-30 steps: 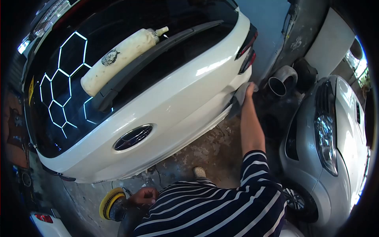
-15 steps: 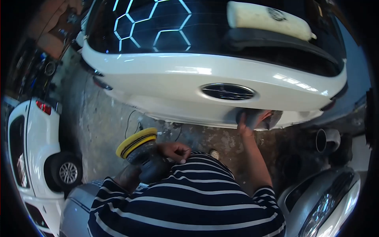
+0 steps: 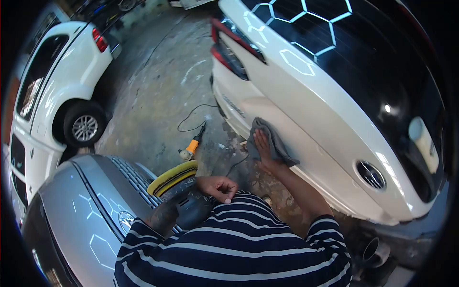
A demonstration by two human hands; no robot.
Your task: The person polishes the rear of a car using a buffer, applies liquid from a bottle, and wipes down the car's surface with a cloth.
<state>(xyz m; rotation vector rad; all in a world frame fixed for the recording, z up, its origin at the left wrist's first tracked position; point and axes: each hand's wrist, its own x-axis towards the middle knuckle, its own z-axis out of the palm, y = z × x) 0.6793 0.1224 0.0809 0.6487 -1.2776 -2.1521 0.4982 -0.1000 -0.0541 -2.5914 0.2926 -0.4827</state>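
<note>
My right hand (image 3: 262, 145) lies flat over a grey cloth (image 3: 272, 136) and presses it against the tailgate of a white car (image 3: 306, 129), below the tail light. My left hand (image 3: 221, 187) is closed, its fingers curled in front of my striped shirt. A polisher with a yellow pad (image 3: 173, 177) is cradled between my left forearm and my body. Its dark body (image 3: 194, 208) hides my left wrist, so how the fingers bear on the machine is unclear.
An orange power tool (image 3: 193, 145) with a cord lies on the concrete floor (image 3: 158, 91). A silver car (image 3: 103, 191) stands close at my left, with another white car (image 3: 76, 71) beyond. A white bottle (image 3: 423, 144) rests on the rear window side. A pipe-like object (image 3: 375, 251) sits lower right.
My view has turned left along the tailgate. My right hand and cloth have moved from below the emblem to left of it, near the tail light. The polisher stays against my body.
</note>
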